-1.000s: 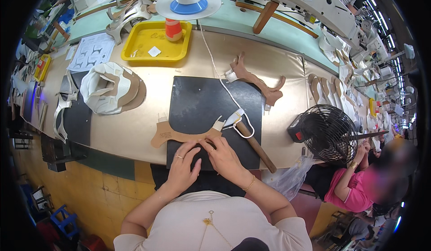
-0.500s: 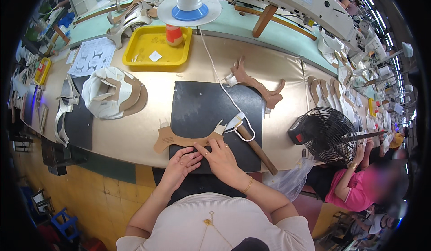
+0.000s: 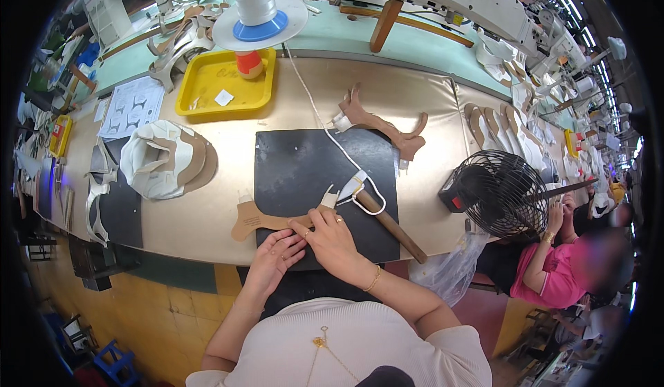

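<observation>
A tan leather shoe part [image 3: 254,219], with white tabs at its ends, lies across the front of a black mat [image 3: 283,166]. My right hand [image 3: 332,240] covers the part's right end, fingertips pressed onto it and the index finger reaching left along its lower edge. Just left of it, my left hand [image 3: 274,257] is half turned up with its fingers extended and slightly apart, the tips at that same edge. Its thumb is not clearly seen. A hammer [image 3: 391,226] with a wooden handle rests on the mat to the right, a white cord looped across it.
Another brown leather part [image 3: 380,125] lies beyond the mat. A stack of white and tan pieces [image 3: 169,159] stands left, near a yellow tray [image 3: 225,103]. The cord runs from below a thread spool [image 3: 252,0]. A black fan [image 3: 498,193] and a co-worker [image 3: 546,269] are at right.
The whole view has shifted slightly, so the table's things appear farther left. Both hands stay at the leather part, with only slight finger movement.
</observation>
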### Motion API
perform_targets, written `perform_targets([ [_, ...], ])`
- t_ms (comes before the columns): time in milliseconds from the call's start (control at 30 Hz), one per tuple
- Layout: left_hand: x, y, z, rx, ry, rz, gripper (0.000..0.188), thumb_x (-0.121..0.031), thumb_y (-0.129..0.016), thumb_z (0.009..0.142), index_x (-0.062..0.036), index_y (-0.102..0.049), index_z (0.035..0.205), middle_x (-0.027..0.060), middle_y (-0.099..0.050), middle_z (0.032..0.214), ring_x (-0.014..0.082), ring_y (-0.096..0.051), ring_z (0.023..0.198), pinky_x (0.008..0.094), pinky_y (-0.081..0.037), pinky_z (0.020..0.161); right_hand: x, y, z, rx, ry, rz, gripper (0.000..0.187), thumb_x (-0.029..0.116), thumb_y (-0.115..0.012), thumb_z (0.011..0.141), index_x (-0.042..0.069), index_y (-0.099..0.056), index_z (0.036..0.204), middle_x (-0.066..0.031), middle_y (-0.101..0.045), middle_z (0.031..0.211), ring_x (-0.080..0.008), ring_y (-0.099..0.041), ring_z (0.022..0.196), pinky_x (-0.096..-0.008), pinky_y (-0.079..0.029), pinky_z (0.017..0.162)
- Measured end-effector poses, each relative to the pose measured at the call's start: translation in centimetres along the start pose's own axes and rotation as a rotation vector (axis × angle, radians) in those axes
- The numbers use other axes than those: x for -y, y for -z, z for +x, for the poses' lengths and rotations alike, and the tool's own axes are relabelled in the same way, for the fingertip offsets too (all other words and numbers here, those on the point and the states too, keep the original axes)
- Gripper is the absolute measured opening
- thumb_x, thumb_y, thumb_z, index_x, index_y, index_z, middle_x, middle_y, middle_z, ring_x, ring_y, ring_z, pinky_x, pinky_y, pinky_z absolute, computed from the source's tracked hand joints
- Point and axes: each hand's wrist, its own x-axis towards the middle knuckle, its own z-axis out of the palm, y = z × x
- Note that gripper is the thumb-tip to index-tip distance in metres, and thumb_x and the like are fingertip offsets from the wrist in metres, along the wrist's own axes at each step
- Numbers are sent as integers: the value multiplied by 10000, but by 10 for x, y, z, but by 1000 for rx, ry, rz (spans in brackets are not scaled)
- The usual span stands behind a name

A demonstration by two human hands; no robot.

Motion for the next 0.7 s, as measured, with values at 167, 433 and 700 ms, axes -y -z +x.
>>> perform_targets([
  [167,2,2,1,5,-8,-11,327,-151,-539,1049,16,-462,1320,190,-578,1326,284,-596,1254,427,-502,1062,1,1,0,3,7,21,515,93,-637,826,144,-628,1338,-118,-549,1129,-282,-552,1055,-387,-460,881],
  [433,3,2,2,11,-21,-29,318,-150,-540,1049,11,-468,1315,179,-574,1323,268,-602,1234,423,-501,1062,-4,-6,12,-20,69,34,420,111,-660,810,103,-691,1229,-41,-592,1036,-227,-571,1003,-362,-453,858],
  [700,4,-3,1,0,-41,-52,272,-153,-538,1051,-4,-491,1274,156,-594,1274,252,-617,1197,419,-503,1057,-11,-14,11,-110,91,168,355,101,-670,807,75,-719,1158,-33,-617,1017,-231,-573,984,-374,-440,901],
])
